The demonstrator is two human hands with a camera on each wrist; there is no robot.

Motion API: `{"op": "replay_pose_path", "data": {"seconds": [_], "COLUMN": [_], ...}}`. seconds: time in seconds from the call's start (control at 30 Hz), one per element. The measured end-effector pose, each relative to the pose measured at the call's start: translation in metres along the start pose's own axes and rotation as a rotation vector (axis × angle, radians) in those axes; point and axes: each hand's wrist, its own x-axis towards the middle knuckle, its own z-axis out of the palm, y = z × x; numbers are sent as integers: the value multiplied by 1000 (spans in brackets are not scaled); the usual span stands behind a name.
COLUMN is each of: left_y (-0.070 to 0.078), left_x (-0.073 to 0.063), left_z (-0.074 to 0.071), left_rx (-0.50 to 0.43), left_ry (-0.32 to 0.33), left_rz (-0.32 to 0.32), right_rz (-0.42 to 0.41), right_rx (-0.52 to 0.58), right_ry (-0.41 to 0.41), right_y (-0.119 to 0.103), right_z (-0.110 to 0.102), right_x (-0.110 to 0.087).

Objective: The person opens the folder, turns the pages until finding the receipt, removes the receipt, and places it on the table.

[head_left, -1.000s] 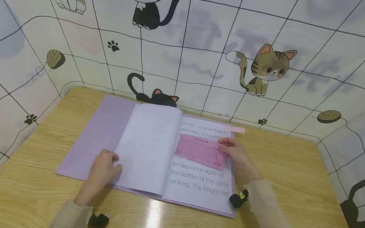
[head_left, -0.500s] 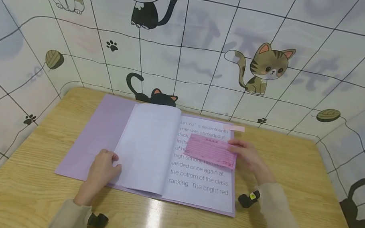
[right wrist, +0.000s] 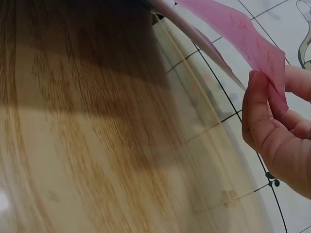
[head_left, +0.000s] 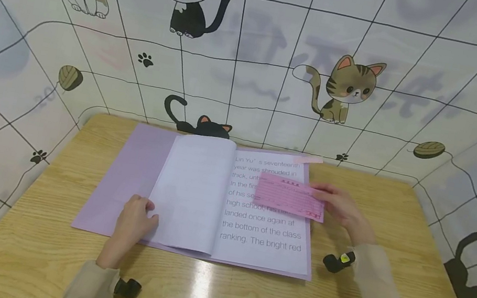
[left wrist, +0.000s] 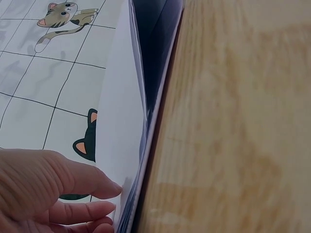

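Observation:
A folder-like booklet with a lilac cover [head_left: 118,181] lies spread on the table, a blank white page [head_left: 192,194] on the left and a page of large printed text [head_left: 262,230] on the right. My left hand [head_left: 133,221] rests on the lower left of the blank page; in the left wrist view its thumb [left wrist: 99,182] and fingers touch the paper. Between thumb and fingers, my right hand [head_left: 342,210] pinches the right end of a pink printed slip [head_left: 285,194]. The slip covers part of the text and reaches past the booklet's right edge.
A pale pink tab [head_left: 310,160] sticks out at the top right of the text page. The wooden table [head_left: 175,292] surrounds the booklet. Behind it stands a wall [head_left: 258,88] with cat drawings. Each wrist wears a small black camera [head_left: 127,289].
The pink slip and my right hand have shifted right, uncovering more text. The booklet's right edge and the pink tab have risen slightly. My left hand stays in place.

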Motion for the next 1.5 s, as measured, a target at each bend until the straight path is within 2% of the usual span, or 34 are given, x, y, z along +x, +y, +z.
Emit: {"op": "replay_pose_path", "data": {"seconds": [0.47, 0.67, 0.9, 1.2, 1.4, 1.5], "left_y": [-1, -2, -1, -1, 0, 0], "left_x": [-1, -2, -2, -3, -2, -2], "left_z": [1, 1, 0, 0, 1, 1], "left_rx": [11, 10, 12, 15, 17, 15], "left_ry": [3, -5, -13, -10, -13, -15], "left_rz": [15, 3, -14, -7, -11, -11], "right_rz": [6, 25, 9, -49, -17, -1], "right_rx": [65, 18, -16, 61, 66, 21], "right_ry": [4, 38, 39, -11, 21, 50], "right_y": [-2, -2, 0, 20, 32, 36], "right_z": [-20, -32, -47, -74, -94, -103], "right_x": [-22, -33, -47, -65, -79, -86]}}
